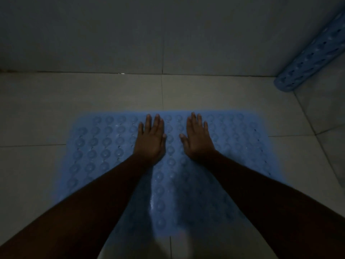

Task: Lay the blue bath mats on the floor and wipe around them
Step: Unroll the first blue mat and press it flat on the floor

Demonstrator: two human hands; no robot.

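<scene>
Head view: left hand (150, 138) and right hand (197, 137) press flat, fingers spread, on a blue bath mat (104, 146) lying mid-frame on the tiled floor (56, 101); a second blue mat (313, 57) leans at upper right.

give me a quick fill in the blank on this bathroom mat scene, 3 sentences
1. Both hands, left hand and right hand, press palms ____ on the flat mat.
2. The second mat leans in the far ____ corner.
3. Both mats are coloured ____.

Missing words: down; right; blue
</scene>
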